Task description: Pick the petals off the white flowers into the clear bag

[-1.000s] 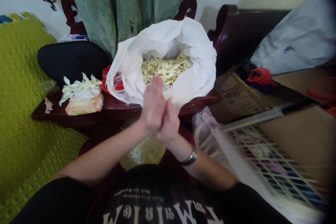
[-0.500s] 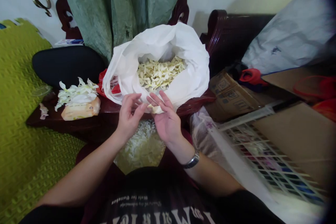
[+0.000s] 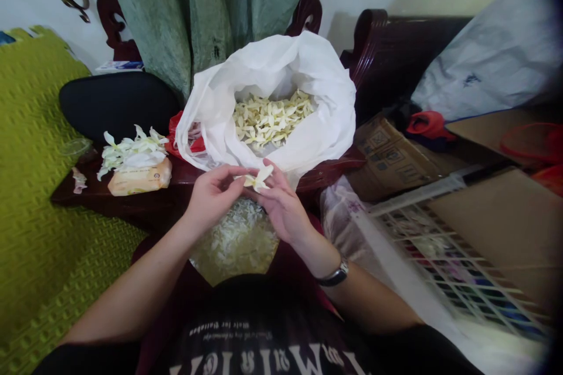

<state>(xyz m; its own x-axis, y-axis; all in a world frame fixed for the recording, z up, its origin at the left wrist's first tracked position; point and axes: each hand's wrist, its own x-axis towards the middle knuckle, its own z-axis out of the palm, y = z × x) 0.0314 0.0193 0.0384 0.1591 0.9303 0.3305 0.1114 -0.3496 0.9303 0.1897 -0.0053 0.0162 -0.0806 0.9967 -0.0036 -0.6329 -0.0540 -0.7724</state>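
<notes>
A pale cream flower is pinched between my left hand and my right hand, just in front of a white plastic bag. The bag stands open on a dark wooden table and is filled with many similar pale flowers. Below my hands, a container on my lap holds a heap of white petals. My right wrist wears a watch.
A small pile of white flowers lies on a packet at the table's left. A black cushion and green curtain stand behind. Cardboard boxes and a white wire rack crowd the right; a green mat lies left.
My palms were pressed together a second ago. They have come apart and lowered, and both hands now pinch one flower between their fingertips.
</notes>
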